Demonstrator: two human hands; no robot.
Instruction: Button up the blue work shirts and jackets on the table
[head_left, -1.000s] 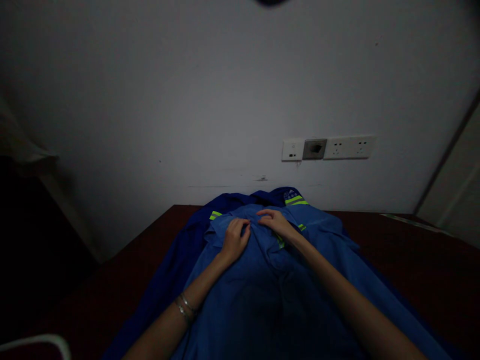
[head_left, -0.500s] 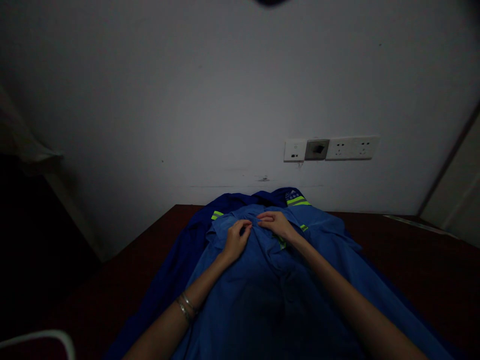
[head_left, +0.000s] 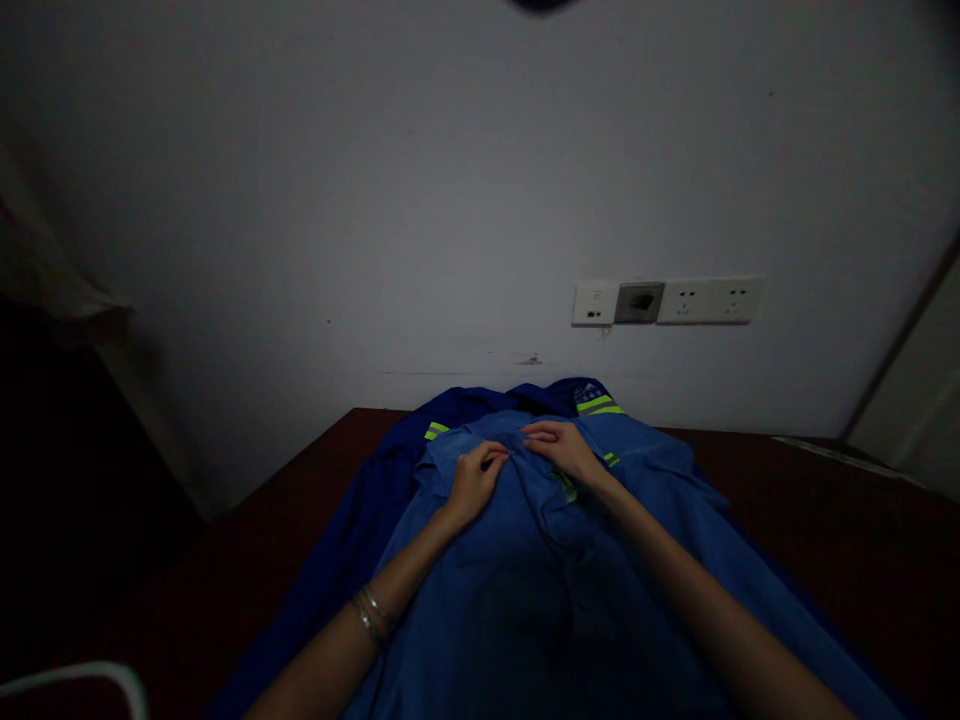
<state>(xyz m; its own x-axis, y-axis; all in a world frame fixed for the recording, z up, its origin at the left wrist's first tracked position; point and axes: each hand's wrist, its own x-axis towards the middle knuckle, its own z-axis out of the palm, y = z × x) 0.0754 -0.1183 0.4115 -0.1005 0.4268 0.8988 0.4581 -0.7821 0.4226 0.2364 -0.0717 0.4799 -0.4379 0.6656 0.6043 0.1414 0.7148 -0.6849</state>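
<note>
A light blue work jacket (head_left: pixel 495 560) lies spread on the dark red-brown tabletop, with a darker blue garment (head_left: pixel 352 520) showing under and behind it. Yellow-green reflective strips (head_left: pixel 600 405) cross the cloth. Near the jacket's collar my left hand (head_left: pixel 476 480) is closed, its thumb and fingers pinching the cloth at the front opening. Just to the right, my right hand (head_left: pixel 562 447) also pinches the cloth, fingertips a short way from the left ones. What exactly lies between the fingertips is too small and dark to make out. Two bracelets circle my left wrist.
Behind the table (head_left: pixel 780 500) rises a pale wall (head_left: pixel 420 200) with a row of sockets and switches (head_left: pixel 667 302). A white curved edge (head_left: pixel 90 672) shows at the lower left. Pale cloth (head_left: pixel 60 270) hangs at the far left above a dark area.
Both hands stay at the jacket's collar, still pinching. My right hand has shifted very slightly right, and the whole view has moved a little.
</note>
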